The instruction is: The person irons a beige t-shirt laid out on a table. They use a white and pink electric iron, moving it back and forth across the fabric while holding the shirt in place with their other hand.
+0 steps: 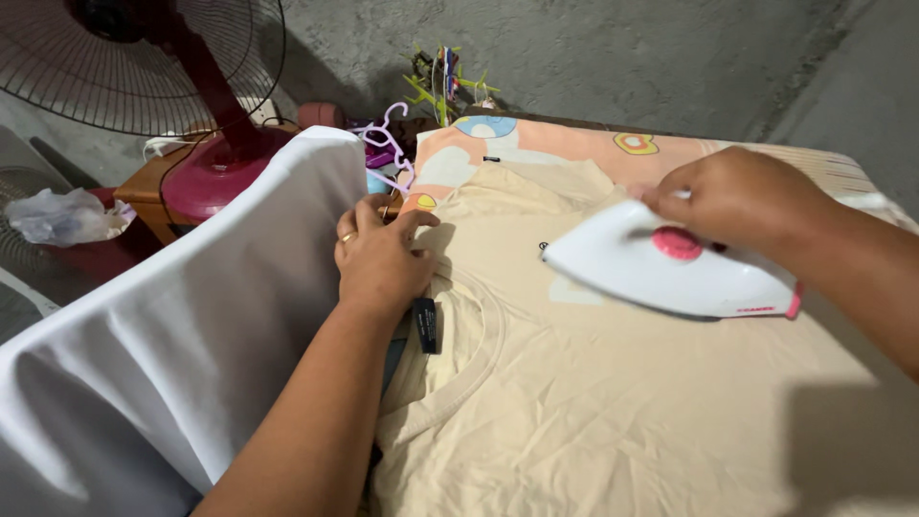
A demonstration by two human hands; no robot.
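Note:
A cream T-shirt (613, 402) lies spread on a padded ironing surface with a patterned cover (565, 142). My right hand (742, 196) grips the handle of a white iron (661, 273) with a pink dial, its soleplate flat on the shirt's upper part. My left hand (381, 257), a ring on one finger, presses down on the shirt's edge near the collar, just above a small black neck label (426, 325).
A white cloth (191, 335) drapes over something at the left. Behind it stand a red pedestal fan (206, 105), a wooden stool, a crumpled plastic bag (62, 215) and several plastic hangers (388, 144). A bare concrete wall rises at the back.

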